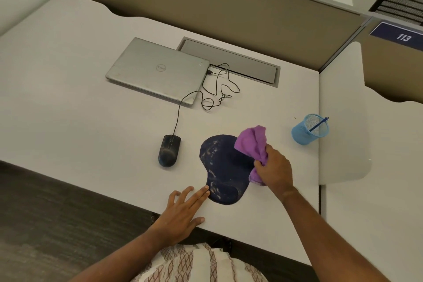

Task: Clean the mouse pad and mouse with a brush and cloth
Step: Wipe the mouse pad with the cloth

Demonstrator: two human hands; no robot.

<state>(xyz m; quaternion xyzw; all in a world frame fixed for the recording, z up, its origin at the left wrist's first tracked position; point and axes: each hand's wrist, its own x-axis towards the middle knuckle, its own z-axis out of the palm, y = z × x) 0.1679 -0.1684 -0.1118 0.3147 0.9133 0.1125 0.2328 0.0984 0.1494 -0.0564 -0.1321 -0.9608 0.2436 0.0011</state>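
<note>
White cubicle desk (68,110): near its front edge lies the smudged mouse pad (225,167), with the mouse (169,151) just left of it. The right hand (274,169) clenches a purple cloth (251,142) at the pad's right edge, partly hiding it. The left hand (183,208) lies flat, fingertips touching the pad. A mesh cup (302,135) holds a blue stick (318,125), too small to identify.

A: What is held in the right hand (273,167)?
B: A bunched purple cloth (253,142) is gripped over the right edge of the dark blue mouse pad (225,167), which is streaked with pale marks.
A: And the left hand (183,208)?
B: It is laid flat on the white desk (91,121), fingertips touching the pad's lower left edge.
A: The mouse (169,150)?
B: It is set left of the pad, apart, and wired to a closed Dell laptop (158,68).
</note>
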